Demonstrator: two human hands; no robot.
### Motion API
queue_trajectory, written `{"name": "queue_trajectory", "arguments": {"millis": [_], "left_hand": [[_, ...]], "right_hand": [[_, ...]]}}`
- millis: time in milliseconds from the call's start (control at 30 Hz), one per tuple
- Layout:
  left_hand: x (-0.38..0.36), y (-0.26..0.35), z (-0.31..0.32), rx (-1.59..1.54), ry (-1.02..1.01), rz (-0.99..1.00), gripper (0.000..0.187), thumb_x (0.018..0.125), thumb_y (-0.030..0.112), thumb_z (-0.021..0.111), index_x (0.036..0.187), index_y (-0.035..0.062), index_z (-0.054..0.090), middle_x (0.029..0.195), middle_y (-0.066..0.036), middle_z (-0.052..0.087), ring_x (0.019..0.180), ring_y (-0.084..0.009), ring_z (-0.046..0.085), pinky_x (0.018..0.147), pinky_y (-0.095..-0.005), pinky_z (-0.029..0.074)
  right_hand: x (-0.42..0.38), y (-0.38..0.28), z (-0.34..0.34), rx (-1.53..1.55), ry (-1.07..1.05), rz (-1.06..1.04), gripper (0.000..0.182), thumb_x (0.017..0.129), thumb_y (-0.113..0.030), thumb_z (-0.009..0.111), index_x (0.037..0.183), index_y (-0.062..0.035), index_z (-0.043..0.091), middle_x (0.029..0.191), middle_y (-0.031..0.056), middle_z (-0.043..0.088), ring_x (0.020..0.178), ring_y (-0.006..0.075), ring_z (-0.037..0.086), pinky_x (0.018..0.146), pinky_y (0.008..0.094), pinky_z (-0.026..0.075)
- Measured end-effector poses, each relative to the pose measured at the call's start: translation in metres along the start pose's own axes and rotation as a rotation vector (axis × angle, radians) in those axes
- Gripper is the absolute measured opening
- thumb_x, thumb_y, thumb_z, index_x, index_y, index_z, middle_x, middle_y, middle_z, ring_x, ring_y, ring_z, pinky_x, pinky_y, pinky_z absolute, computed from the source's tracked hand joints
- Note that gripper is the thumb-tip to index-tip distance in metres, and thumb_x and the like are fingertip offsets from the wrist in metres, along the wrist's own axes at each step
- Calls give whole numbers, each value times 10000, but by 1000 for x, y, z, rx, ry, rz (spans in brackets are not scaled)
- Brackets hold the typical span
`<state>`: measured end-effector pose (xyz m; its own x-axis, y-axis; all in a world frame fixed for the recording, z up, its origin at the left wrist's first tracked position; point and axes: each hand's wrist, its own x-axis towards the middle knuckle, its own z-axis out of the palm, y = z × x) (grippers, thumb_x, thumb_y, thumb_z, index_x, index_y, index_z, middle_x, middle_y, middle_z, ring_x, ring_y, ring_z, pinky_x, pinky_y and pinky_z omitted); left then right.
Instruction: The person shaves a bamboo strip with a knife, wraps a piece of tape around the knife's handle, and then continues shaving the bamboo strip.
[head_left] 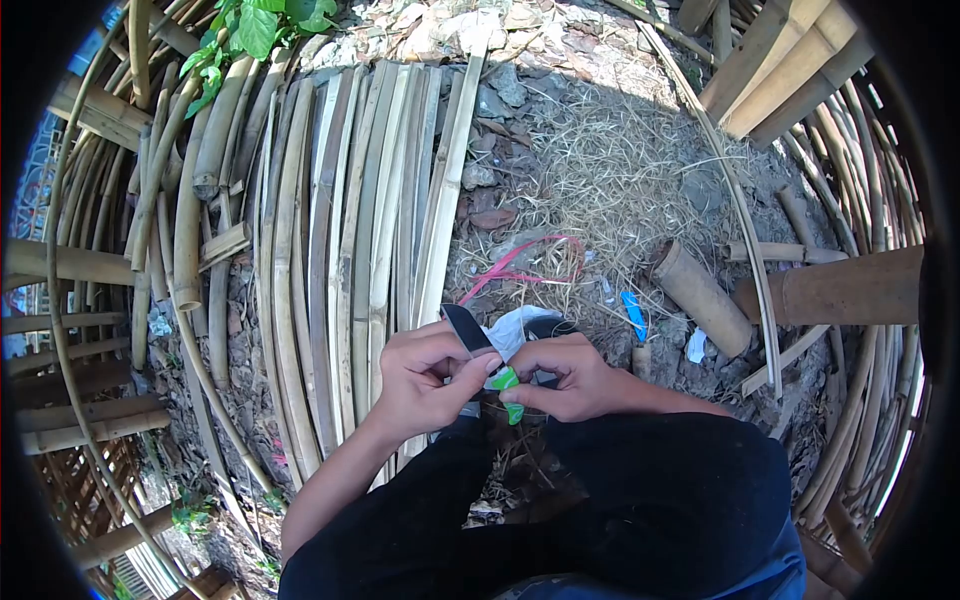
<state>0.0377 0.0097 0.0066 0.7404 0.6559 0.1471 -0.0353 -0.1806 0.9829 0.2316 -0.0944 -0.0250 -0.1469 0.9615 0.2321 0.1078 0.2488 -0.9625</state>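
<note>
Both hands are close together above the knees. My left hand [425, 380] is closed in a pinch on a dark flat strip [466, 328] that sticks up past its fingers; whether it is a blade cannot be told. My right hand [568, 380] pinches a small green and white wrapper [511, 396], which lies between the two hands and touches the left fingertips. Behind the hands, a white cloth or bag [512, 328] is partly hidden by them. A pink ribbon [520, 262] lies on the ground beyond.
Long split bamboo strips [350, 230] lie side by side at the left. A bamboo tube [702, 298] and a blue wrapper [634, 315] rest on the ground to the right. Bamboo fencing curves round both sides. Dry grass [620, 160] covers the ground ahead.
</note>
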Motion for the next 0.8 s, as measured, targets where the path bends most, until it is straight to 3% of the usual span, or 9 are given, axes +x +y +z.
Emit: {"name": "queue_trajectory", "arguments": {"millis": [300,367,500,567,600,667,700,767,800], "left_hand": [[-4,-3,18,-161,309,7,51,855,-13,721,818,-43,704,756,-58,654,550,2,522,435,-172,333],[1,0,9,-46,140,26,67,853,-1,732,812,-42,699,753,-60,653,541,-2,514,436,-176,331],[-2,-9,7,7,73,37,109,848,5,744,768,-41,685,733,-52,642,513,-8,494,432,-179,316],[-4,-14,11,-8,87,-123,131,909,81,695,849,-36,686,750,-47,639,543,-15,485,441,-182,317],[-3,-12,13,-7,66,-111,131,909,81,695,849,-36,686,750,-47,639,543,-15,485,441,-182,317],[2,-5,19,-367,229,-370,205,974,173,618,1007,-26,656,824,-45,642,604,-22,490,477,-192,353],[1,-11,22,-337,187,-319,281,1007,242,559,1121,-12,604,898,-48,638,644,-39,487,521,-205,385],[4,-17,33,-208,20,-315,260,966,193,637,1123,-10,596,885,-26,608,625,-39,475,547,-210,387],[5,-18,33,-89,-111,-321,259,950,172,661,1122,-11,596,860,-17,599,627,-37,474,552,-210,386]], "right_hand": [[2,-5,5,97,171,-7,124,840,-49,749,931,5,684,769,71,687,628,138,660,559,265,498],[2,-4,0,5,142,-49,124,842,-47,745,935,7,683,768,72,687,626,137,663,555,260,500],[-4,2,0,-44,56,-76,139,843,-50,747,941,16,674,761,80,684,638,132,668,566,258,512],[-7,4,1,-38,79,-63,135,851,-47,743,945,16,669,769,76,686,642,120,664,569,259,514],[-8,7,5,155,153,51,133,863,-48,736,957,16,665,810,70,691,682,106,662,590,254,516],[-5,10,6,340,247,150,131,876,-48,729,968,16,662,851,65,695,721,93,661,610,249,518],[0,10,3,454,365,192,138,885,-52,725,985,17,660,891,60,688,763,82,652,649,241,519],[-2,23,-2,568,485,241,150,891,-69,728,987,21,657,965,47,656,821,71,633,727,231,512],[2,18,-1,541,521,160,154,883,-83,740,950,18,645,934,37,628,803,62,615,686,232,502]]}}
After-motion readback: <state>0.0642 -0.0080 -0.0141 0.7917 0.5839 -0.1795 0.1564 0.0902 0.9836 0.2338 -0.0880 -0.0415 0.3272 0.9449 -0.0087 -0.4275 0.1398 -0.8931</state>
